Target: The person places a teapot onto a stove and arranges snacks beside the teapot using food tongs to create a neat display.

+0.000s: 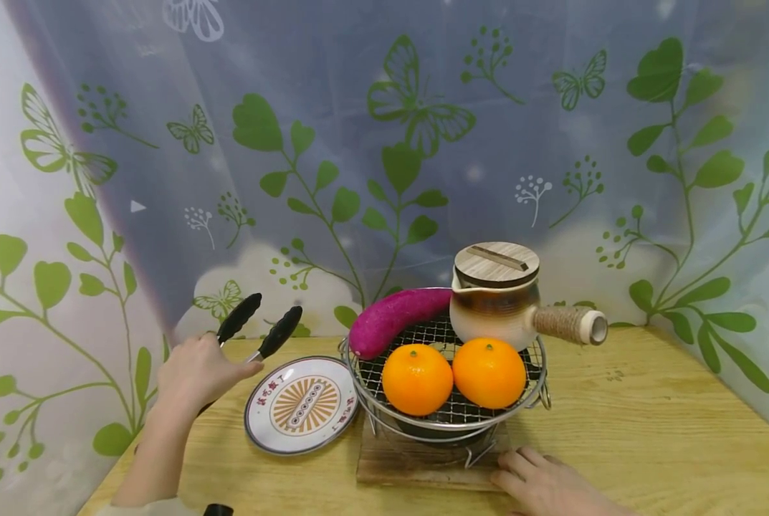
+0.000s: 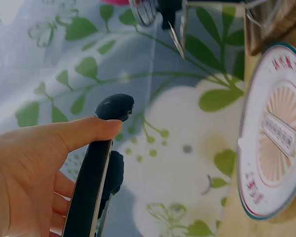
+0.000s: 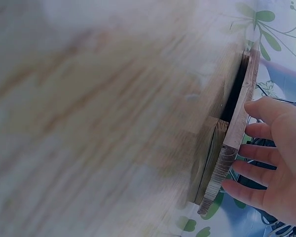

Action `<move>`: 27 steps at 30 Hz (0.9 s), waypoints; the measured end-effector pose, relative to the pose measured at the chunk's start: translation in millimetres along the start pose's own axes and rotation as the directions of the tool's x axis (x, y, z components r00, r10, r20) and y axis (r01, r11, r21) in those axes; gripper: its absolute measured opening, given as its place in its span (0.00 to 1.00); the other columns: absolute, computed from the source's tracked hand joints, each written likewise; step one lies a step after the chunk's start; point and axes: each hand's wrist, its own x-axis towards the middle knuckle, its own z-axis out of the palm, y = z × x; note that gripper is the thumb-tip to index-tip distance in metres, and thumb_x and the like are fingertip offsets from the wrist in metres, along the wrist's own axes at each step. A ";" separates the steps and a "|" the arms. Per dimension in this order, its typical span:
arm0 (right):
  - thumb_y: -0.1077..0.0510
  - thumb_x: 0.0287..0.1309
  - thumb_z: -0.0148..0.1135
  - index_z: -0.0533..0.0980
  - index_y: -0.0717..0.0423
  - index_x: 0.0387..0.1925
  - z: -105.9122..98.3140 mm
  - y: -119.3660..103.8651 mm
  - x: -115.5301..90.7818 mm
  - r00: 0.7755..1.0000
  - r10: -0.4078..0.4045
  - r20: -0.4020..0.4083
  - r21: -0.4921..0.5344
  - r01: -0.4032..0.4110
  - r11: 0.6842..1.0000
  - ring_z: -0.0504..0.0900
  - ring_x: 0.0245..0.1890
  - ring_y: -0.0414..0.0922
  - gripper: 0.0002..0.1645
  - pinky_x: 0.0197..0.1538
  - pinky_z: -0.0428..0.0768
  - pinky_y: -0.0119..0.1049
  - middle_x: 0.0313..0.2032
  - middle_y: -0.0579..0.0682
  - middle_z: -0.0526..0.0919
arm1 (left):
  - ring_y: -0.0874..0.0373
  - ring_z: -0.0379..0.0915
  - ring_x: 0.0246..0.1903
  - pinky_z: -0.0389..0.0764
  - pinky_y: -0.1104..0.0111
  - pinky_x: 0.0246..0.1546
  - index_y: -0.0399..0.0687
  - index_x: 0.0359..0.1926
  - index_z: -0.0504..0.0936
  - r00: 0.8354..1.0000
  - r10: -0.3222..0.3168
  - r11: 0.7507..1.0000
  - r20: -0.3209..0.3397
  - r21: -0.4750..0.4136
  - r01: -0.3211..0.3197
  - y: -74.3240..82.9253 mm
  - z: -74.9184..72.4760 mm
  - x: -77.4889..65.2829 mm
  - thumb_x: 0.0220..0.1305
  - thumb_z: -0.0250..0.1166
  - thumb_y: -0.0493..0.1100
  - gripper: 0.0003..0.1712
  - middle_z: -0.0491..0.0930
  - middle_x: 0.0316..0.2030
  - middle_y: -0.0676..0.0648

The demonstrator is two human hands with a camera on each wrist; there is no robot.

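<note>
Near the left side of the table, my left hand point(image 1: 197, 369) grips black-tipped metal tongs point(image 1: 281, 333), thumb along one arm. The tongs' two tips stand apart with nothing between them, pointing up and away. In the left wrist view the thumb point(image 2: 96, 129) lies close behind a tong tip point(image 2: 116, 107). My right hand point(image 1: 552, 487) is at the right front corner of a wooden board point(image 1: 416, 466), fingers loosely extended along its edge, as the right wrist view also shows at the board point(image 3: 232, 133). A white plate point(image 1: 257, 423) with an orange sunburst lies right of the tongs.
On the board stands a round wire grill point(image 1: 432, 333). It carries a purple sweet potato point(image 1: 390, 326), an orange point(image 1: 417, 380), a second orange point(image 1: 489, 373) and a lidded pot point(image 1: 487, 315) whose rope-wrapped handle point(image 1: 561, 322) juts right. A patterned curtain point(image 1: 332, 143) hangs behind the table.
</note>
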 end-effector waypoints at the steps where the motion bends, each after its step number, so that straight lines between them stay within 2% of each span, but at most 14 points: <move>1: 0.36 0.57 0.54 0.76 0.50 0.43 -0.7 -0.1 0.3 1.000 0.008 0.013 0.008 -0.009 1.000 0.72 0.36 0.44 0.24 0.28 0.75 0.32 0.41 0.49 0.75 | 0.33 0.72 0.37 0.74 0.52 0.25 0.23 0.47 0.72 1.000 -0.001 1.000 0.005 0.006 0.001 -3.5 1.8 1.3 0.39 0.62 0.76 0.58 0.72 0.40 0.26; 6: 0.32 0.56 0.51 0.77 0.49 0.42 -1.1 -0.3 0.7 0.999 0.030 0.030 0.027 -0.031 0.999 0.73 0.36 0.44 0.28 0.27 0.75 0.32 0.41 0.50 0.75 | 0.32 0.72 0.35 0.73 0.52 0.26 0.23 0.44 0.73 0.999 -0.025 0.999 0.027 0.029 0.025 -18.9 11.9 6.1 0.38 0.62 0.77 0.58 0.73 0.38 0.26; 12: 0.42 0.52 0.63 0.76 0.50 0.42 3.0 2.1 0.1 0.998 -0.029 -0.047 0.006 0.030 1.000 0.72 0.35 0.43 0.21 0.27 0.74 0.30 0.40 0.49 0.74 | 0.30 0.71 0.37 0.73 0.51 0.28 0.23 0.45 0.73 1.000 -0.028 0.999 0.001 0.023 0.028 -26.5 19.0 8.7 0.37 0.62 0.78 0.58 0.73 0.40 0.25; 15: 0.43 0.49 0.65 0.76 0.50 0.42 3.5 2.6 0.3 0.997 -0.041 -0.061 -0.015 0.040 0.999 0.72 0.35 0.43 0.21 0.27 0.74 0.30 0.40 0.49 0.74 | 0.29 0.70 0.38 0.74 0.50 0.28 0.22 0.44 0.73 1.000 -0.029 0.999 -0.005 0.016 0.029 -28.5 20.1 9.8 0.37 0.63 0.77 0.58 0.72 0.41 0.25; 21: 0.43 0.49 0.65 0.76 0.50 0.42 1.9 2.5 1.3 0.999 -0.035 -0.040 -0.027 0.034 0.999 0.72 0.35 0.44 0.22 0.28 0.74 0.31 0.40 0.49 0.74 | 0.27 0.68 0.41 0.74 0.48 0.27 0.21 0.47 0.71 0.998 -0.059 0.998 -0.001 0.013 0.059 -34.1 23.6 10.7 0.35 0.62 0.79 0.62 0.70 0.44 0.23; 27: 0.42 0.52 0.63 0.76 0.50 0.42 0.1 1.1 1.0 1.000 -0.013 -0.001 0.004 0.013 1.000 0.72 0.35 0.43 0.21 0.28 0.74 0.31 0.40 0.49 0.75 | 0.26 0.65 0.45 0.73 0.45 0.32 0.20 0.50 0.68 0.996 -0.088 0.996 0.022 0.002 0.088 -44.1 30.8 11.3 0.36 0.60 0.79 0.64 0.67 0.45 0.22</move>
